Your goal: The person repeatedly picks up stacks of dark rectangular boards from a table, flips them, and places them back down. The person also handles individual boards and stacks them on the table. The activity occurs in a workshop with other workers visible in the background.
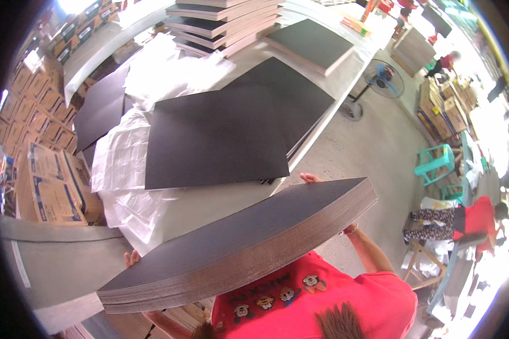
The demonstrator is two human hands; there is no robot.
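A thick stack of black-topped sheets (254,226) with pale brownish edges lies across both my arms, tilted, in front of my red shirt. My left hand (132,259) grips it toward the left end; only fingertips show over the far edge. Around the right part, my right hand (310,178) holds the stack from beneath, its fingertips visible past the far edge and the rest hidden. Just beyond, large black sheets (220,135) lie overlapping on the white-covered table (203,212), their corner close to the held stack.
Taller piles of black-topped sheets (226,25) and another low stack (311,42) stand farther back. Crumpled white wrapping (124,152) lies at the left, near cardboard boxes (56,186). On the right are a floor fan (383,78), a teal stool (434,164) and a person in red (472,220).
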